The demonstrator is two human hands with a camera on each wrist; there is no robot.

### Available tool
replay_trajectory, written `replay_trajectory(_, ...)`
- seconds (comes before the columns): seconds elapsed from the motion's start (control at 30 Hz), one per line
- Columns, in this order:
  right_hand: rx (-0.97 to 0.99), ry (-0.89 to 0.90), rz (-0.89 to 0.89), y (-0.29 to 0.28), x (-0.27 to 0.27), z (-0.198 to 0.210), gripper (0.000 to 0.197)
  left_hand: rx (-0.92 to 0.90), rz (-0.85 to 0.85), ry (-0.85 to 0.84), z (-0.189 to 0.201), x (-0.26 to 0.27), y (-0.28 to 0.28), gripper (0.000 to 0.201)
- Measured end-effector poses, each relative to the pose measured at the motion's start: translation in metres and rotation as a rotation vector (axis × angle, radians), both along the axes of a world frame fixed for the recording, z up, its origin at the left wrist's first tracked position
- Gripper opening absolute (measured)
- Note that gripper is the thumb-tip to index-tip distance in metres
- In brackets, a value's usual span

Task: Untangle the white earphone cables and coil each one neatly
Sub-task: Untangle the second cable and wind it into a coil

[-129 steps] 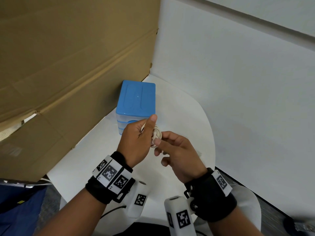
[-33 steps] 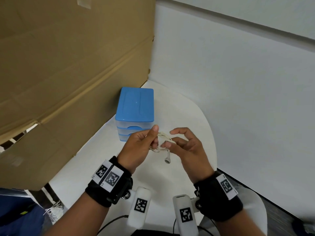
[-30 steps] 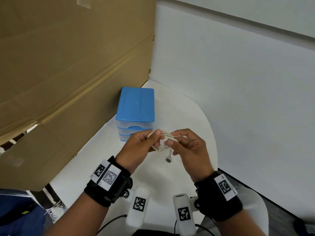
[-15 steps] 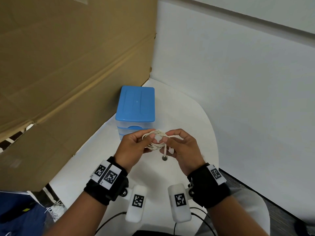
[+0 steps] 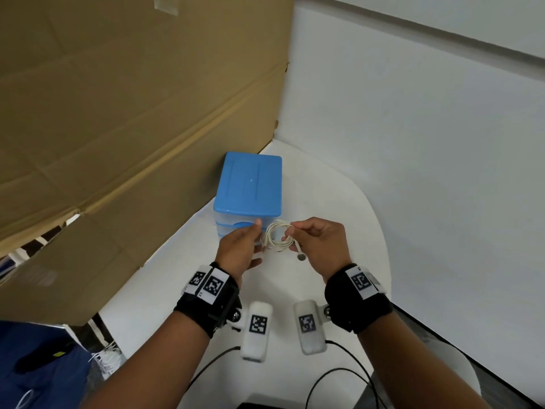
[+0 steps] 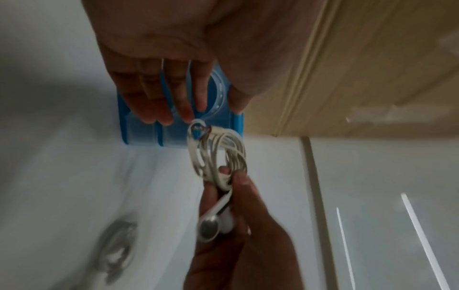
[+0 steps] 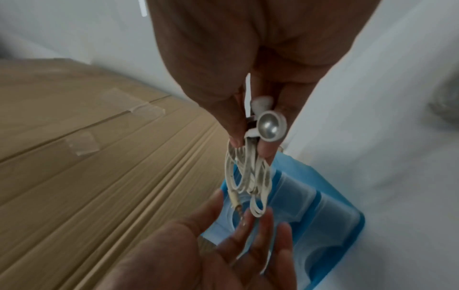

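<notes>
Cardboard sheet (image 5: 132,113) stands off to the outer side of the left hand (image 5: 239,249). That hand is spread, fingers straight and slack, gripping nothing; its fingertips (image 6: 188,115) sit just at the near edge of the coil, whether touching I cannot tell. Beyond its fingers: one blue-lidded drawer box (image 5: 249,187) on the white table (image 5: 339,208).

Between the hands, held above the table: one coiled earphone cable (image 5: 278,236), several loops stacked. Right hand (image 5: 321,246) pinches the loops between thumb and fingers on the side away from the left hand. Plug tip (image 7: 238,211) pokes out toward the left palm. Earbuds hang below the pinch: one (image 5: 301,256) seen from the head view, two (image 7: 270,125) bunched together in the right wrist view.

Step, judged: winding finished on this cable, loose end not secured. Next move likely calls for tucking the plug end or setting the coil down flat without letting the loops spring.

Count: cables visible 1; earbuds 2; plug 1; box 1. A second cable is not seen.
</notes>
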State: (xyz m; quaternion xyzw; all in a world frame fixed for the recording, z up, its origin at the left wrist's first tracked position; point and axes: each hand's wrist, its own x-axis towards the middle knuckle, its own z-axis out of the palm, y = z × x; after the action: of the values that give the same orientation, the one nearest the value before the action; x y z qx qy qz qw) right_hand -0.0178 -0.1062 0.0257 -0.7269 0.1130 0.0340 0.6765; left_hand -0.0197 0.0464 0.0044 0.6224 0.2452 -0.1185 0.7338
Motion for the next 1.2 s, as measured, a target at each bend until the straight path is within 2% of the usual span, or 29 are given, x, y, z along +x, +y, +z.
replay_trajectory(0.1,-0.084,0.008,0.050,-0.007,0.010,0.008,0.006,-0.165,0.147,0.126,0.006,0.010,0.002,0.026)
replay_trajectory(0.27,-0.140,-0.035,0.051,-0.016,0.015,0.022,0.009,-0.349,0.267,0.164,0.012,0.018,-0.003,0.032)
replay_trajectory(0.4,-0.107,-0.072,0.049,-0.011,0.016,0.035,0.008,-0.432,0.231,0.195,0.008,0.010,-0.007,0.029)
replay_trajectory(0.53,-0.074,-0.091,0.065,0.006,0.023,0.042,0.010,-0.432,0.098,0.208,-0.003,-0.029,-0.007,0.030)
replay_trajectory(0.67,-0.101,0.012,0.212,0.033,0.032,0.032,0.008,-0.431,0.054,0.219,-0.008,-0.055,0.001,0.028)
replay_trajectory(0.73,-0.226,0.098,0.338,0.043,0.034,0.027,0.009,-0.426,0.059,0.208,-0.011,-0.058,0.002,0.028)
replay_trajectory(0.8,-0.439,0.097,0.401,0.051,0.037,0.023,0.012,-0.417,0.056,0.203,-0.013,-0.059,0.003,0.031)
replay_trajectory(0.97,-1.260,-0.206,0.526,0.065,0.030,0.028,0.012,-0.398,0.058,0.174,-0.012,-0.053,0.002,0.029)
replay_trajectory(1.0,-1.368,-0.251,0.563,0.065,0.027,0.029,0.012,-0.392,0.057,0.168,-0.012,-0.052,0.001,0.029)
replay_trajectory(1.1,-1.493,-0.303,0.615,0.065,0.020,0.033,0.011,-0.374,0.044,0.163,-0.015,-0.052,0.000,0.033)
replay_trajectory(1.2,-1.401,-0.316,0.523,0.057,0.021,0.036,0.013,-0.352,0.012,0.154,-0.018,-0.053,0.001,0.035)
